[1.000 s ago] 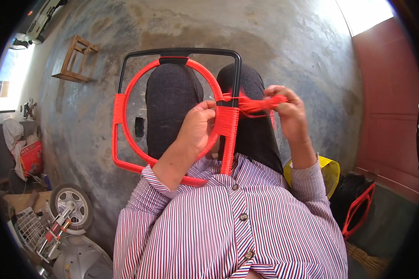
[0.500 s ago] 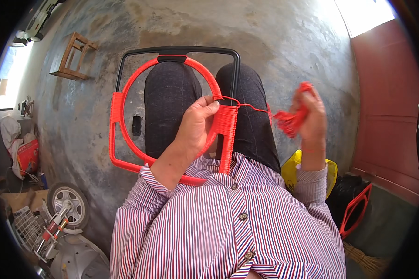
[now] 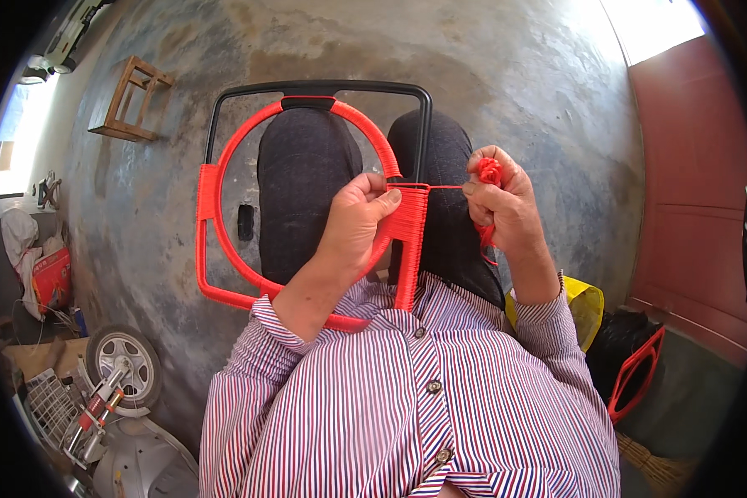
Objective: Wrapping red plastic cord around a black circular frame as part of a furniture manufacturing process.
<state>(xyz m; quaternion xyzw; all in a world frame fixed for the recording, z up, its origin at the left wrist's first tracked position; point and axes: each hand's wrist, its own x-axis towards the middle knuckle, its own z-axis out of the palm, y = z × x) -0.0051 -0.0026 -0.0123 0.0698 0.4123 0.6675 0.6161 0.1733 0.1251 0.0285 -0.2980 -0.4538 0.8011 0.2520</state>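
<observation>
A black frame point(image 3: 427, 137) with a ring inside a rounded square rests on my lap, most of it wrapped in red cord point(image 3: 405, 214). Its top bar and upper right side are bare black. My left hand point(image 3: 358, 217) grips the frame at the right, its thumb pressed on the wrapped band between ring and side bar. Closed around a bundle of red cord point(image 3: 490, 171), my right hand point(image 3: 506, 203) is just right of the frame. A short taut strand runs from the bundle to the top of the wrapped band. Some cord hangs below that hand.
A wooden stool point(image 3: 130, 100) stands on the concrete floor at far left. Lower left is a scooter with its wheel point(image 3: 123, 365). By my right side are a yellow bag point(image 3: 585, 311) and another red-edged frame point(image 3: 637, 373). A red door point(image 3: 693, 199) is at right.
My right hand has come in from the right toward the frame with the cord bundle. The slack, curving strand is now straight and shorter. My left hand keeps its grip.
</observation>
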